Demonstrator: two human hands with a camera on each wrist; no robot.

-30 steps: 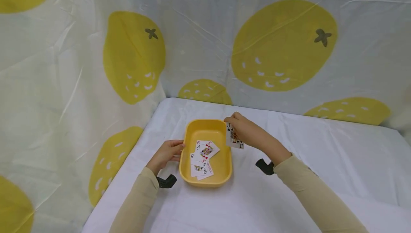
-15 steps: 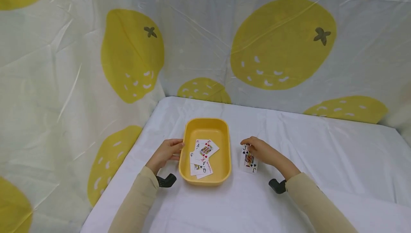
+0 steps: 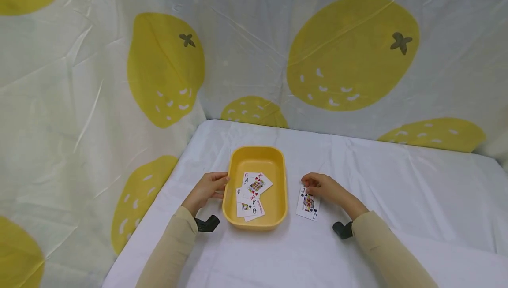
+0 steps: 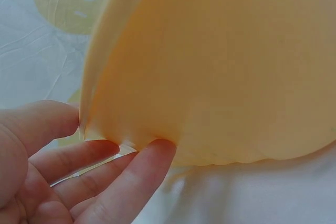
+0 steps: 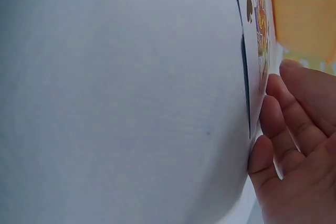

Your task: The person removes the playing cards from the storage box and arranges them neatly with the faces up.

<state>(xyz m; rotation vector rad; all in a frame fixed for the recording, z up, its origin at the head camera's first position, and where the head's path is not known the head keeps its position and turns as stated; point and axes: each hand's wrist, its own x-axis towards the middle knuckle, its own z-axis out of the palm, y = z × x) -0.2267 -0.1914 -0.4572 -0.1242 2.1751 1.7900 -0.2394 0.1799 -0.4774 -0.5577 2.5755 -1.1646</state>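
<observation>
A yellow plastic tray (image 3: 254, 227) stands on the white cloth, holding several overlapping face-up playing cards. My left hand (image 3: 206, 191) grips its left side, thumb at the rim and fingertips against the outer wall (image 4: 220, 77). To the right of the tray, a jack of spades playing card (image 3: 308, 204) lies face up, with a thin dark shadow along one edge in the right wrist view. My right hand (image 3: 325, 188) is over the card's far end, fingertips close to the card and cloth, thumb apart from the fingers.
Among the cards in the tray, a king of hearts (image 3: 257, 185) lies on top. White cloth (image 3: 381, 182) covers the table. Lemon-printed curtains (image 3: 246, 50) hang behind and to the left. A dark wrist mount (image 3: 342, 230) sticks out under the right sleeve.
My right hand has carried the jack from the tray's right rim rightward and down; the card has tipped flat onto the cloth. My left hand stays on the tray.
</observation>
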